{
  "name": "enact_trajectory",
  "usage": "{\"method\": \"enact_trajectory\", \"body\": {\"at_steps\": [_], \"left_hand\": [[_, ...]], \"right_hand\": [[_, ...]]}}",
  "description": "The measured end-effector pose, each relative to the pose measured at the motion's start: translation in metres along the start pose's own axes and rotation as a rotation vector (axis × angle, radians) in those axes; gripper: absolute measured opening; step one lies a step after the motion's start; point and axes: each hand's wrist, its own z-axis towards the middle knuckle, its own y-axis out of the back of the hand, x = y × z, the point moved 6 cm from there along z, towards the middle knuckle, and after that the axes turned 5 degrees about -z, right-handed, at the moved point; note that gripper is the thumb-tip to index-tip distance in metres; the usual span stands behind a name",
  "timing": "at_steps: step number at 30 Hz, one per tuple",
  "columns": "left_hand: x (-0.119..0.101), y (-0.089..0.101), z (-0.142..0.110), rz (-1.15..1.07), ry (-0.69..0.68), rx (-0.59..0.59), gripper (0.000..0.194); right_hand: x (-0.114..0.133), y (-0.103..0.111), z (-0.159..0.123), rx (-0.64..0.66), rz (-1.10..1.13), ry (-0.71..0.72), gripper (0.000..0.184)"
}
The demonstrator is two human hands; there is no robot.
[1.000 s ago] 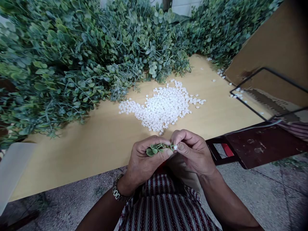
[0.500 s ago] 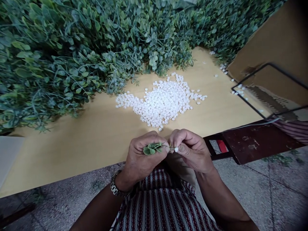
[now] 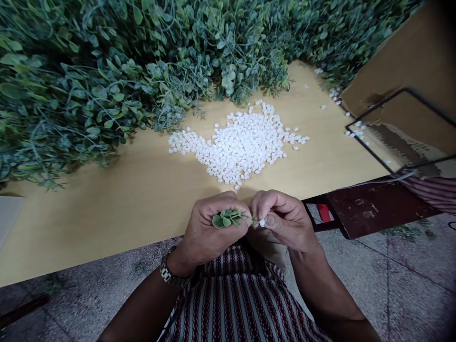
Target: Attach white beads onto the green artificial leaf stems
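My left hand point(image 3: 210, 232) is closed around a small green leafy sprig point(image 3: 225, 219), held over my lap just off the table's near edge. My right hand point(image 3: 283, 219) pinches a small white bead-like piece point(image 3: 261, 222) at the sprig's stem end, thumb and fingers pressed together. The two hands touch at the fingertips. A heap of the same white pieces point(image 3: 242, 147) lies on the tan table point(image 3: 107, 209) just beyond my hands. A metal watch point(image 3: 167, 275) sits on my left wrist.
A large pile of green artificial foliage point(image 3: 107, 71) covers the table's back and left. A cardboard sheet point(image 3: 409, 71) and a black wire frame point(image 3: 384, 128) stand at the right, with a dark red-brown bench point(image 3: 374, 209) below. Stray white pieces point(image 3: 335, 95) lie near the cardboard.
The view has tilted slightly, so the table and foliage sit higher in the picture. My hands keep the same grip on the sprig and white piece, with only small finger movement.
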Motion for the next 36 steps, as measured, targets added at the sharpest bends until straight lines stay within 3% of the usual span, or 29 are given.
{"method": "enact_trajectory", "body": {"at_steps": [7, 20, 36], "left_hand": [[0.0004, 0.0009, -0.0018, 0.005, 0.009, 0.006, 0.013], [-0.0019, 0.0005, -0.0033, 0.039, -0.117, 0.093, 0.014], [-0.0026, -0.0004, -0.0026, 0.067, -0.103, 0.093, 0.014]], "right_hand": [[0.0005, -0.0011, 0.0019, 0.043, -0.006, 0.016, 0.007], [0.0015, -0.0020, 0.0019, 0.129, 0.027, 0.012, 0.004], [0.0010, -0.0019, -0.0002, 0.135, 0.027, 0.017, 0.003]]}}
